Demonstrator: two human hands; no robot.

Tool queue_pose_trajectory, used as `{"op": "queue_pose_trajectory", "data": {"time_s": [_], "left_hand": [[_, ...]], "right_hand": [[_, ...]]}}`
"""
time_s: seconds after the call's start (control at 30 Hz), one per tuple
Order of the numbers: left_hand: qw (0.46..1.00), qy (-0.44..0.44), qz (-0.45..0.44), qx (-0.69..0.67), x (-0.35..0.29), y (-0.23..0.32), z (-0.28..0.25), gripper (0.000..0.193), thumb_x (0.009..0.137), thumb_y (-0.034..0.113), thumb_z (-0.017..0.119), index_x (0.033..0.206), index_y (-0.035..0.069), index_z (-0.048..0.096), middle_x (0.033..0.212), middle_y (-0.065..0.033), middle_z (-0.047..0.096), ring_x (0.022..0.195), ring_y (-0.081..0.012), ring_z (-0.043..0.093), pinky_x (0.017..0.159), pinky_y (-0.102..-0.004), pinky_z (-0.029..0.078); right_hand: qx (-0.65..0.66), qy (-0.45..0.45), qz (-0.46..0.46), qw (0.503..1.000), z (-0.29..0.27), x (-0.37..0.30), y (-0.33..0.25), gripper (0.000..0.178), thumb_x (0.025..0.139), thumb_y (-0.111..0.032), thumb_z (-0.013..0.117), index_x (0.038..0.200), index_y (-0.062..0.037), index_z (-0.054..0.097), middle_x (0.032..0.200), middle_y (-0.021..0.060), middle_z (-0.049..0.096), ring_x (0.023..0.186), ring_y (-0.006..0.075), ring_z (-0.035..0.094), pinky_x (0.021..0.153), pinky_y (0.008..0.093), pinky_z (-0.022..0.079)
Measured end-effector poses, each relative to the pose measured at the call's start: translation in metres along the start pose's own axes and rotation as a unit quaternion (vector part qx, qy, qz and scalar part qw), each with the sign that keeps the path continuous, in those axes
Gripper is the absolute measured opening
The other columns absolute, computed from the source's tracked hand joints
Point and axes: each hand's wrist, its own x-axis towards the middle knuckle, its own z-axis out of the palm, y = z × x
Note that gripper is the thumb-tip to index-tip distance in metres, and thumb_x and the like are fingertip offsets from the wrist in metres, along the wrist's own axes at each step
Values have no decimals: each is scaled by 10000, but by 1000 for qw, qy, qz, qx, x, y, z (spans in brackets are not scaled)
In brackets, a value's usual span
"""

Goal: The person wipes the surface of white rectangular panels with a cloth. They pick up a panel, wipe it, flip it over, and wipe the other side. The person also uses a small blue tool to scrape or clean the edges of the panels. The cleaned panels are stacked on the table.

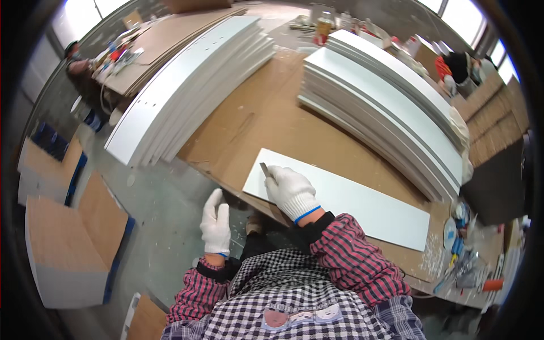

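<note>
A white panel [351, 198] lies flat on the brown work surface in front of me. Over its left end, my right hand [290, 190], in a white knit glove with a blue cuff edge, is closed on a thin grey blade-like tool [264, 169]. The tool's tip sticks out past the fingers, close to the panel's surface; whether it touches cannot be told. My left hand [215, 224], gloved the same way, holds nothing. Its fingers are stretched out and apart, off the table's near edge and left of the panel.
Stacks of white panels stand at the left [187, 79] and right [385, 107] of the brown table [255, 113]. Hand tools [462, 266] lie at the right corner. Boards on pallets [68, 238] sit on the floor at left. A person [79, 68] is far left, another [459, 68] far right.
</note>
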Motion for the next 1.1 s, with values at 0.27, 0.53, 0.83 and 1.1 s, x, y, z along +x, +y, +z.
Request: {"op": "queue_pose_trajectory", "data": {"time_s": [0.27,0.53,0.83,1.1], "left_hand": [[947,-116,86,288,29,30,44,538,878,252,607,1359,50,477,1409,-183,454,1360,-379,329,1115,-425,275],[951,-124,63,275,26,23,49,523,875,231,624,1349,51,494,1423,-188,442,1391,-348,294,1130,-398,253],[981,-100,-167,-3,-10,48,12,453,948,177,564,1324,-49,450,1192,-148,593,1078,-205,589,917,-317,485],[934,-209,-284,-56,-43,20,-24,437,950,233,574,1280,-41,488,1118,-97,620,901,-151,631,787,-270,521]], "right_hand": [[-14,165,205,965,-78,-109,115,355,894,-281,512,1170,-75,599,1042,224,641,977,399,603,865,475,472],[-127,265,441,848,-150,-270,264,400,887,-307,540,1189,-54,613,1091,229,642,1031,375,604,905,420,461],[-77,262,427,862,-159,-274,255,402,884,-284,553,1182,-21,611,1121,217,639,1065,363,599,925,395,453],[-285,240,277,886,-142,-263,217,257,905,-235,535,1092,-77,613,895,179,637,868,371,619,763,452,494]]}}
